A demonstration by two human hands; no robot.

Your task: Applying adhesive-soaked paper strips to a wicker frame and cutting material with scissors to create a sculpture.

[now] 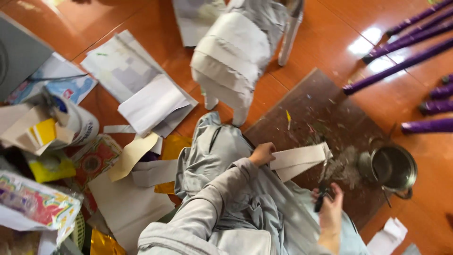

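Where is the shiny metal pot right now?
In the head view the metal pot sits on the orange floor at the right, beside the brown board and just beyond the right hand.

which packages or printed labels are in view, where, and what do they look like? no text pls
Printed plastic packet: lower left edge, crinkled, white with red, yellow and green patterns.
White bag: upper left, flat, blue and red print.
Patterned sheet: left of centre, red and gold roundel design.
Neither hand touches these: left hand holds a paper strip, right hand a dark tool.
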